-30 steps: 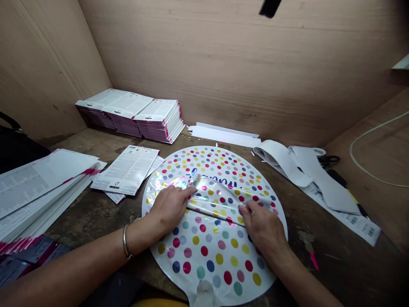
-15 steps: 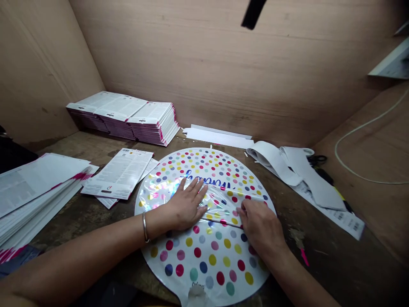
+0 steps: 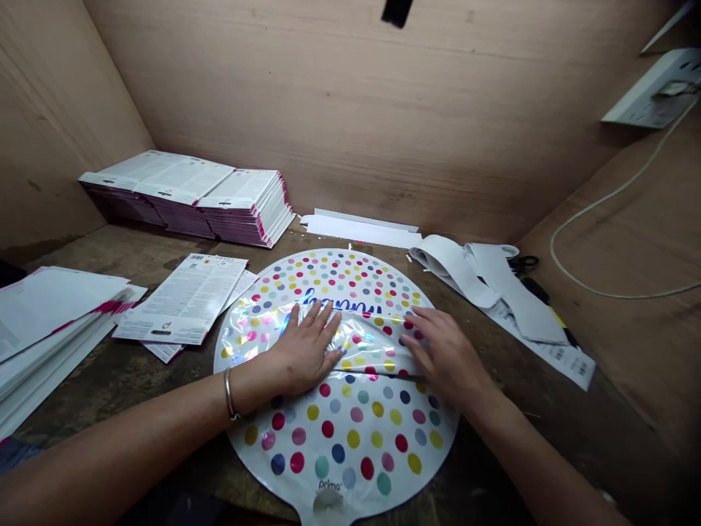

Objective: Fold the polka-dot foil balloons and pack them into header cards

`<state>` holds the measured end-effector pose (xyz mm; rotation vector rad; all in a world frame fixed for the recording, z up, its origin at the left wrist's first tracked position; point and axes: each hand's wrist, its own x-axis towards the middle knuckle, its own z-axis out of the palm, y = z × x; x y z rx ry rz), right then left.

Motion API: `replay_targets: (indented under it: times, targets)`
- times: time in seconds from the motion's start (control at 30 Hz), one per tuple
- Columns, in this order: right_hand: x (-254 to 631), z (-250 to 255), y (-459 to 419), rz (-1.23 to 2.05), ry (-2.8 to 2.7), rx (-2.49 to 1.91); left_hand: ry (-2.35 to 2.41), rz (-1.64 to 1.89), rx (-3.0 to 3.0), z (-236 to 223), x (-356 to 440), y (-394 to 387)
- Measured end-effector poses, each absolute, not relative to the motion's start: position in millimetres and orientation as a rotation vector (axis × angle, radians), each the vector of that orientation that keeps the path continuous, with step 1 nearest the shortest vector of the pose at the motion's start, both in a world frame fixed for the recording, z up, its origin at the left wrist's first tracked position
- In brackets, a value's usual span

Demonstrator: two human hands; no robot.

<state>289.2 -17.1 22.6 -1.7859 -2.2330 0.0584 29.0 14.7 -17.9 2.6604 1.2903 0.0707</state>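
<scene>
A round white foil balloon (image 3: pixel 350 446) with coloured dots lies flat before me, its neck towards me and "prima" printed near the neck. Across its middle runs a raised fold of dotted foil, partly covering blue lettering. My left hand (image 3: pixel 307 347) presses flat on the left part of this fold, fingers spread. At the fold's right end rests my right hand (image 3: pixel 446 354), thumb and fingers apart, its fingertips touching the foil.
Stacked printed cards (image 3: pixel 186 193) stand at the back left, with more cards (image 3: pixel 60 307) at the left and loose cards (image 3: pixel 183 299) beside the balloon. Curled label strips (image 3: pixel 487 285), scissors (image 3: pixel 526 263) and a cutter lie right. A socket box (image 3: pixel 651 95) with a cable hangs on the wall.
My right hand has opened from its closed grip on the fold's right end, its fingers now spread. My left hand stays pressed on the foil. The whole view has shifted slightly.
</scene>
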Motion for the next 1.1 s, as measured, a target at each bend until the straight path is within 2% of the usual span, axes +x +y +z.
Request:
replay_targets:
  times: [0.03, 0.2, 0.4, 0.53, 0.63, 0.73, 0.83, 0.93, 1.1]
  targets:
    - [277, 27, -5, 0.230, -2.250, -1.786, 1.290, 0.064, 2.661, -17, 29, 15]
    - [222, 40, 55, 0.594, -2.371, -1.800, 1.251, 0.044, 2.680, -13, 27, 13]
    - [225, 47, 87, 1.140, -2.341, -1.938, 1.197, 0.042, 2.687, -9, 21, 16]
    - [231, 43, 63, 1.280, -2.071, -1.906, 1.045, 0.346, 2.808, -1, 18, 7]
    - [228, 34, 33, 1.281, -1.843, -1.910, 0.882, 0.622, 2.833, 1, 16, -3]
    - [232, 29, 4, 1.234, -1.734, -1.949, 0.830, 0.664, 2.704, -4, 12, -8]
    - [246, 30, -26, 0.861, -1.987, -1.841, 0.833, 0.632, 2.570, -11, 5, -11]
    - [254, 28, -53, 0.511, -2.446, -1.527, 0.785, 0.604, 2.539, -15, 0, -16]
    - [242, 12, -76, 0.416, -2.584, -1.478, 0.742, 0.538, 2.525, -14, -4, -21]
